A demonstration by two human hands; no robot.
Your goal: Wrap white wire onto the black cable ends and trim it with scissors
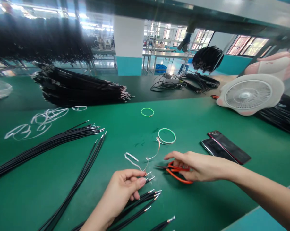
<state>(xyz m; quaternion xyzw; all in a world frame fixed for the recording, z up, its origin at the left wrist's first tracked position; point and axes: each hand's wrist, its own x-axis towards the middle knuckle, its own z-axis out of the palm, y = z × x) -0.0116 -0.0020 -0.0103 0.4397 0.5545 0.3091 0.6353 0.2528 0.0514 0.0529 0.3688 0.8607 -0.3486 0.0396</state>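
Black, slim cables w/ silvery metal tips [149,180] are being pinched b/w thumb & fingers of the L hand [127,186], near the ends, prob. so the tips are staying exposed. R hand [194,163] is gripping orange-handled, dark-bladed scissors [170,169], fingers curling round the handles; blades are pointing twd the L hand but standing apart from it, presumably staying handy. Narrow white strip [132,156] is looping over the smooth green counter [202,205] by the L fingers; can't tell if it's touching them. Farther out, flat green-and-white tape ring [166,129] is lying w/ its pale tail trailing twd the hands, prob. for easy reach. Thin bright-green ring [147,108] is lying beyond. Loose black cable bundle [70,146] is resting L, tips roughly together, prob. keeping ends sorted. Two dark, flat phones [230,148] are lying R, prob. out of the way; round white plastic fan [249,91] is facing the worker, maybe for air.
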